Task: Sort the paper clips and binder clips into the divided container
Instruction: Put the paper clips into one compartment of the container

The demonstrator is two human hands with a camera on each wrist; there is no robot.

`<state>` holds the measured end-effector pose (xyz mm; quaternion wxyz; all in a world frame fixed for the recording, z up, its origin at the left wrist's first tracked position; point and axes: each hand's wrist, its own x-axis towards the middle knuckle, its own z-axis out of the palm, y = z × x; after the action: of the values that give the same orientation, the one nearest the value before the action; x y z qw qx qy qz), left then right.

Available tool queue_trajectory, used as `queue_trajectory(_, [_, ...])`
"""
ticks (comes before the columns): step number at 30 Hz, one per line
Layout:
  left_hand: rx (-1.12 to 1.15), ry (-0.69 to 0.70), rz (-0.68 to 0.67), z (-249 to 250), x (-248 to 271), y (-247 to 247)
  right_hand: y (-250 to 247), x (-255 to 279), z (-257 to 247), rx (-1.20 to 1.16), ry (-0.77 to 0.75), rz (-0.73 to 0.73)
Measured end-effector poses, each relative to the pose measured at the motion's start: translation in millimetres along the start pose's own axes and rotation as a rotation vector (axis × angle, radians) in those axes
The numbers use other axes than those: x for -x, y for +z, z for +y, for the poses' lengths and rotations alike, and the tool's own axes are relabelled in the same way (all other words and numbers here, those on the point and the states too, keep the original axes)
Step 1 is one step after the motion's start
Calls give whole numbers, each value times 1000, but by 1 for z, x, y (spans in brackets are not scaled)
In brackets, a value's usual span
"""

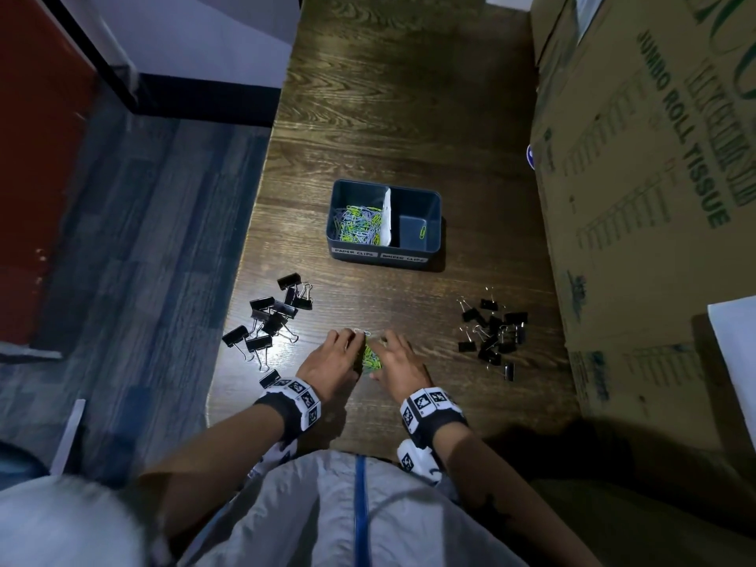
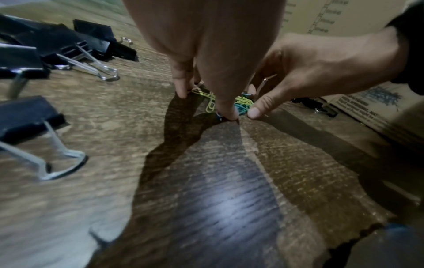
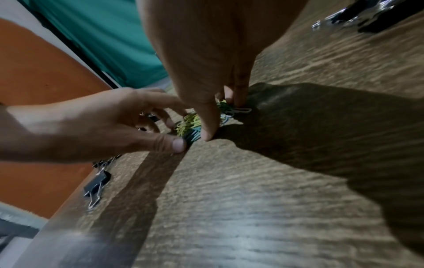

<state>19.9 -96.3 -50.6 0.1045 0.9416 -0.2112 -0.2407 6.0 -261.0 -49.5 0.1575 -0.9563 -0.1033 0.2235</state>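
A small heap of green and blue paper clips [image 1: 371, 357] lies on the dark wooden table [image 1: 409, 116] near its front edge. My left hand [image 1: 347, 354] and right hand [image 1: 386, 358] close round the heap from either side, fingers at its far end and thumbs at its near end. The left wrist view shows my left hand [image 2: 204, 101] over the paper clips [image 2: 243, 103]. The dark divided container [image 1: 433, 198] stands further back; its left compartment holds many paper clips [image 1: 358, 225], its right one a single green paper clip [image 1: 421, 231].
Large black binder clips [image 1: 274, 317] are scattered to the left, one close to the table edge [image 3: 96, 185]. Small black binder clips [image 1: 493, 333] lie to the right. A big cardboard box [image 1: 638, 198] walls off the right side. The floor drops away on the left.
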Motion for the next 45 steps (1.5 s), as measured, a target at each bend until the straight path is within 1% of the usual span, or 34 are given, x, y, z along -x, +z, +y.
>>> queue_trajectory(3, [-42,60,-17,2,-4,-1,0,-2,-4,-53,9,27])
queue_trajectory(7, [1,88,7,-1,-4,-4,-9,-3,1,-73,43,33])
queue_trajectory(10, [-18,67,19,-6,-5,-7,-14,-6,7,-64,65,43])
queue_trajectory(13, [65,50,76,-9,-4,-10,-12,-12,14,-103,142,33])
queue_trajectory(17, [255,-12,185,-15,-1,-12,-14,-16,23,-261,305,55])
queue_trajectory(20, [342,-9,246,-19,-3,-22,-19,-15,28,-294,351,41])
queue_trajectory(23, [368,45,340,-21,-10,-50,-27,-15,32,-328,360,-4])
queue_trajectory(27, [378,100,501,-21,-33,-110,-47,-18,30,-363,315,-1])
queue_trajectory(29, [376,96,588,-21,-52,-141,-61,-21,25,-382,282,24])
queue_trajectory(31, [390,57,640,-23,-71,-168,-77,-27,16,-401,276,55])
queue_trajectory(33, [425,-12,625,-25,-86,-187,-96,-35,9,-419,272,94])
queue_trajectory(35, [474,-70,583,-28,-93,-193,-118,-44,1,-434,245,130])
queue_trajectory(37, [452,-101,620,-30,-89,-188,-145,-56,-7,-440,198,187])
queue_trajectory(39, [378,-124,693,-32,-79,-171,-169,-71,-18,-445,149,265])
queue_trajectory(40, [360,-133,703,-31,-72,-159,-179,-79,-23,-447,131,301])
queue_trajectory(42, [322,-157,634,-29,-58,-136,-196,-98,-32,-459,104,375])
queue_trajectory(45, [277,-161,412,-31,-38,-99,-214,-116,-42,-490,81,451])
